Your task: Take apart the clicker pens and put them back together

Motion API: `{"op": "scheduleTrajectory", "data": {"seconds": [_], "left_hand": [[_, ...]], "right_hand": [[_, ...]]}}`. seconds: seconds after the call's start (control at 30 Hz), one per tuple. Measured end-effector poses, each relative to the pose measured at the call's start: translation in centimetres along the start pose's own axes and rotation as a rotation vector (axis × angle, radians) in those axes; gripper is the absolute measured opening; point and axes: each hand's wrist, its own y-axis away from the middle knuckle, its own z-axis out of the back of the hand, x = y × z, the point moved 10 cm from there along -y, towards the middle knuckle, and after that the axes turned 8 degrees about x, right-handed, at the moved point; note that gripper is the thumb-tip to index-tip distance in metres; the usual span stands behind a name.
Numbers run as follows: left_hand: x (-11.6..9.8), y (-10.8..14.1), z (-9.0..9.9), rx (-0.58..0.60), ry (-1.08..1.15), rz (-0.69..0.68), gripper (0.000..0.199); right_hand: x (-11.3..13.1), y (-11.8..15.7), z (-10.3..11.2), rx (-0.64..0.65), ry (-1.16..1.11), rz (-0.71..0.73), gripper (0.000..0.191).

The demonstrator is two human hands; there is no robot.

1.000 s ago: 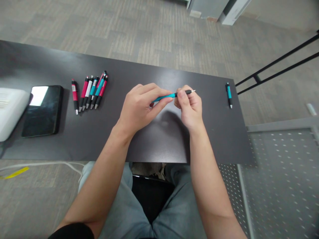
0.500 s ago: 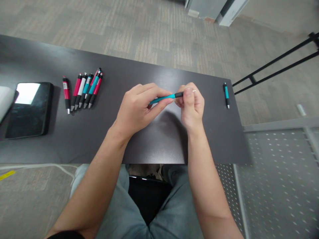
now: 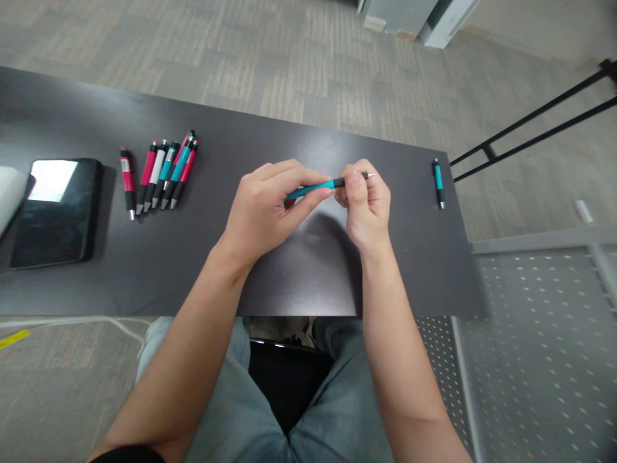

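Observation:
Over the middle of the dark table, a blue and black pen is held between both hands, its thin tip pointing right. My left hand pinches its blue barrel between thumb and fingers. My right hand closes round the black front part, thumb on top, with the tip sticking out past the fingers. On the left lies a group of several red, white and blue pens, with one red pen slightly apart. Another blue and black pen lies near the right edge.
A black tablet-like device lies at the table's left, beside a white object. Black metal bars and a perforated grey panel stand to the right. White cables run below the front edge.
My right hand has shifted slightly left along the pen. Less of the black part shows between the hands, and a dark section now shows behind the tip.

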Motion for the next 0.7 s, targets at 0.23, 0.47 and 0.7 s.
{"op": "scheduleTrajectory", "data": {"seconds": [0.23, 0.47, 0.7], "left_hand": [[0.2, 0.1, 0.0, -0.019, 0.05, 0.007, 0.037], [0.6, -0.2, -0.3, -0.008, 0.139, 0.002, 0.05], [4.4, 0.4, 3.8, -0.083, 0.051, 0.083, 0.045]], "right_hand": [[0.4, -0.3, 0.0, 0.007, 0.019, 0.053, 0.067], [-0.7, -0.2, -0.8, 0.054, -0.04, 0.034, 0.058], [-0.7, -0.6, 0.6, -0.077, -0.229, 0.103, 0.06]]}}
